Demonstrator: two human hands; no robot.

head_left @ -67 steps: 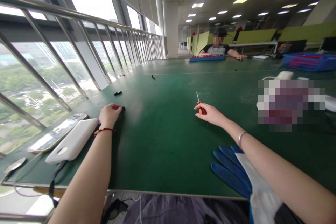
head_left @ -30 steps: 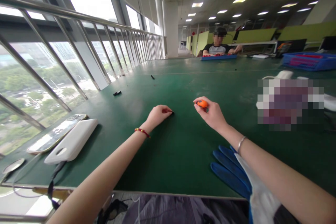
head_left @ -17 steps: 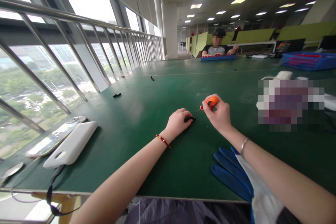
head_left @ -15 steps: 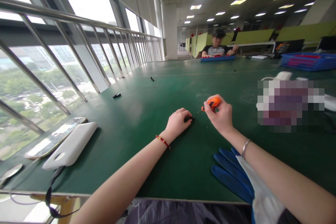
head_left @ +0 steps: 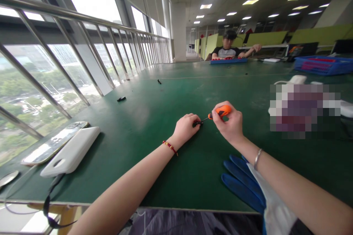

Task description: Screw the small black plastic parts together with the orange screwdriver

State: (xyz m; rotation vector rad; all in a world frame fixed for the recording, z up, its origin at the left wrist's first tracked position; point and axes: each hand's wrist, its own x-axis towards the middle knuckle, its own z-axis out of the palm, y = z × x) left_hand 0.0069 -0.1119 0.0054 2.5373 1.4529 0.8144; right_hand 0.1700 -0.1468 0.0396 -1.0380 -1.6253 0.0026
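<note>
My left hand (head_left: 186,127) is closed on a small black part (head_left: 197,123) at the tabletop; its kind is too small to make out, and my fingers hide some of it. In my right hand (head_left: 230,126) is a screwdriver (head_left: 223,110) with an orange and black handle, gripped between thumb and fingers. Its thin metal shaft points left and slightly down, with the tip at the right end of the black part. Whether tip and part touch, I cannot tell. A blue and white work glove (head_left: 244,181) lies beneath my right forearm.
On the green table (head_left: 165,102) at left lie a white power bank (head_left: 72,150) with a cable and a phone (head_left: 55,145). Small black pieces (head_left: 121,99) lie farther back. A blue basket (head_left: 322,65) stands far right. Across the table sits a person (head_left: 227,49) behind a blue tray (head_left: 228,61).
My right hand has brought the screwdriver left and down, so its tip now meets the black part's edge in view. My left hand stays nearly still. The person opposite has stretched an arm outward.
</note>
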